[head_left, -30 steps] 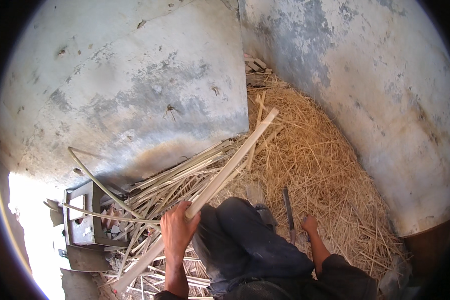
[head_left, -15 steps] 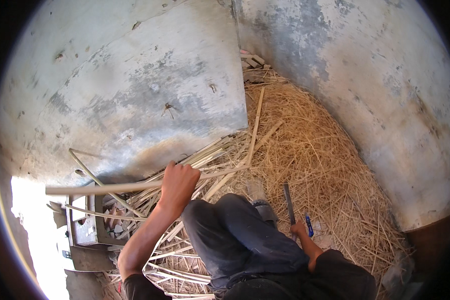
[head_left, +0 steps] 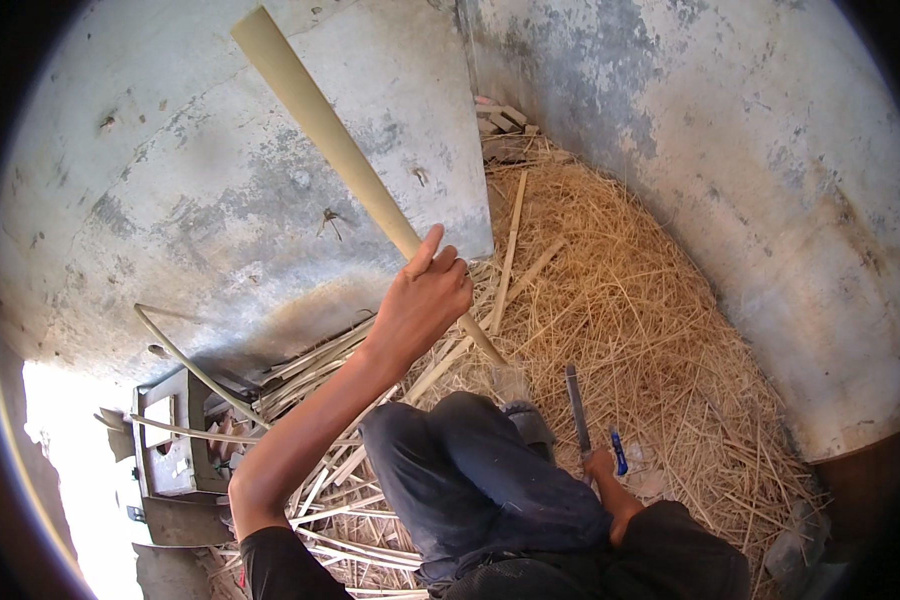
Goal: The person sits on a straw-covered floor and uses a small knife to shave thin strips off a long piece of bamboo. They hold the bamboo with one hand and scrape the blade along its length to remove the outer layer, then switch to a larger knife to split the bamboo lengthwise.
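Note:
My left hand (head_left: pixel 428 290) is closed around a pale bamboo strip (head_left: pixel 320 125), which slants across the middle of the view. Its wide upper end stands in front of the wall, and its narrow lower end comes down near a wooden block (head_left: pixel 511 382) by my foot. My right hand (head_left: pixel 600 466) grips a long-bladed knife (head_left: pixel 576 405), whose dark blade points away from me, low over the shavings. The knife's handle is mostly hidden in my fingers. Close beside it on the right lies a small blue tool (head_left: pixel 619 453), perhaps a cutter.
A heap of bamboo shavings (head_left: pixel 620 270) fills the corner on the right. Split bamboo strips (head_left: pixel 315 360) lie behind my left arm, beside an open box (head_left: pixel 175 450) with scraps. Worn walls (head_left: pixel 750 190) stand ahead and right. Bricks (head_left: pixel 502 120) sit in the far corner.
My left hand has moved up and right, swinging the bamboo strip from nearly level to a steep slant with its wide end raised. My right hand and the knife have barely moved.

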A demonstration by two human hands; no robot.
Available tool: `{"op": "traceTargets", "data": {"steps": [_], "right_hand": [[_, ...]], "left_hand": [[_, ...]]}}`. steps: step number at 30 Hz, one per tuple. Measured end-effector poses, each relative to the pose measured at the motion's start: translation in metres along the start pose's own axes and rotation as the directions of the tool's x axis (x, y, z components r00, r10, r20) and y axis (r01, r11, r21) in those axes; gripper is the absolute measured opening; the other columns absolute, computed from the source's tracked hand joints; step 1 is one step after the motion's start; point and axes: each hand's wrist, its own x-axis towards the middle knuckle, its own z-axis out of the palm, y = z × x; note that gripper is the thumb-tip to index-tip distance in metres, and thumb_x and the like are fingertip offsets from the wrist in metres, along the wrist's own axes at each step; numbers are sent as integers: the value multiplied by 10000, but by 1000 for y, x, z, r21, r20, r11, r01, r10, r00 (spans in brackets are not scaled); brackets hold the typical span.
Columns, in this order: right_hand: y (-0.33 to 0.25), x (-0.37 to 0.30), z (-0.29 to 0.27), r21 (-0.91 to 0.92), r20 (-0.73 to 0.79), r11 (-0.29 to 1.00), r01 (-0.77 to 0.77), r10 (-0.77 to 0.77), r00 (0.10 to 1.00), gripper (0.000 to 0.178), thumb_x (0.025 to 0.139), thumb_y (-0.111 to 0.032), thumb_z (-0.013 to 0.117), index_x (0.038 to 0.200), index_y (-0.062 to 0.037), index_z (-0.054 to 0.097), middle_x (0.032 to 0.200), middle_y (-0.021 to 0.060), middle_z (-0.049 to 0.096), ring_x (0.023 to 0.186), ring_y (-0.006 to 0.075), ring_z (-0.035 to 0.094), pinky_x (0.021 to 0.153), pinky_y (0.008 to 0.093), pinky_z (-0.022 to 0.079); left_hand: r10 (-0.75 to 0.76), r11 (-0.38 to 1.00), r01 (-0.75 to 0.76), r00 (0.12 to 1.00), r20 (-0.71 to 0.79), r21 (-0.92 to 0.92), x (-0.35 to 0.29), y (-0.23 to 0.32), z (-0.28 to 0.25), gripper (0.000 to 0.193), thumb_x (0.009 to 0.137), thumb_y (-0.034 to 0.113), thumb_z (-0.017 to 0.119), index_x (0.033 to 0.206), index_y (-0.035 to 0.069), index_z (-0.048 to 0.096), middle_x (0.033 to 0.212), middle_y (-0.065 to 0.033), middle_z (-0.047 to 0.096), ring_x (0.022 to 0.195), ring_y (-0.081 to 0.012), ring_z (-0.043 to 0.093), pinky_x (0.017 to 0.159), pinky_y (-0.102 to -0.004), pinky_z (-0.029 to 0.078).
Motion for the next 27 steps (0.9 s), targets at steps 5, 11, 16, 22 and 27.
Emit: {"op": "traceTargets", "data": {"steps": [5,11,16,22,27], "right_hand": [[-2,-4,-6,56,-22,994,91,-90,996,613,771,-349,816,1242,2,640,1133,236,730,1087,407,694,915,458,563],[11,-4,-8,384,-32,912,142,-141,989,513,746,-299,769,1132,24,669,1053,213,736,1003,363,711,851,423,553],[5,-51,-73,576,-44,799,172,-179,983,470,748,-271,769,1103,22,677,1012,206,736,926,357,714,805,432,548],[19,-101,-115,469,-399,807,359,-169,901,436,785,-176,787,1121,5,578,918,183,699,751,304,706,704,421,551],[44,-84,-83,527,-664,675,516,-52,746,332,867,-101,724,1111,-39,507,843,101,592,600,215,588,570,398,507]], "left_hand": [[76,977,-70,997,23,-203,30,-5,37,71,820,102,685,796,166,703,881,13,620,1110,-171,597,1269,-481,198],[82,989,-63,986,143,-130,47,17,67,103,816,93,698,760,165,745,933,-1,666,1165,-197,586,1279,-510,170],[-120,993,120,992,51,3,48,26,57,64,832,105,698,827,136,753,1195,-88,615,1373,-272,483,1292,-596,110],[-243,959,253,966,90,-127,48,27,58,70,836,106,685,875,109,743,1234,-119,574,1354,-294,479,1226,-606,302],[-62,963,84,994,91,-257,45,27,81,87,826,76,669,891,93,725,1078,-87,595,1183,-275,556,1040,-468,520]]}}
